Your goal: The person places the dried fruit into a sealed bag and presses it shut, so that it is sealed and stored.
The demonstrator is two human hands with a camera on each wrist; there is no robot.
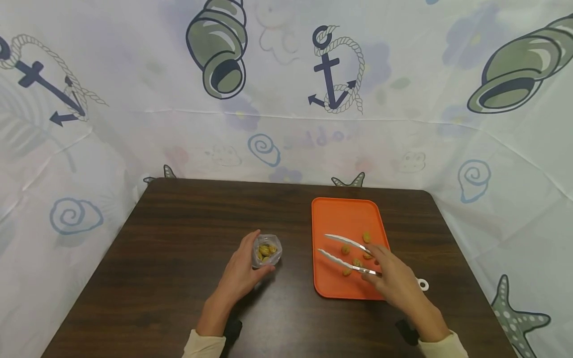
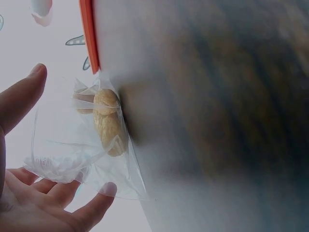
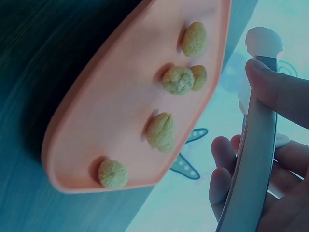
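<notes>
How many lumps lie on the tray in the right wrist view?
5: lowest lump; next lump up; then front lump overlapping rear lump; topmost lump. Others may be hidden.

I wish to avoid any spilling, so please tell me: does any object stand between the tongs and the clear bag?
Nothing visible blocks it: between the tongs and the clear bag lie only the raised rim of the orange tray and some tabletop.

Your head camera looks forward and down from above, taking in the table [image 1: 179, 258] and the patterned cloth [image 1: 286, 79] behind. Your left-wrist camera, turned on its side, sits close to the clear bag [image 2: 82, 150], which the head view shares; its blurred right half is probably the table. Your right-wrist camera looks closely, tilted, past the tongs [image 3: 253, 159] onto the orange tray [image 3: 116, 106], both also in the head view.
</notes>
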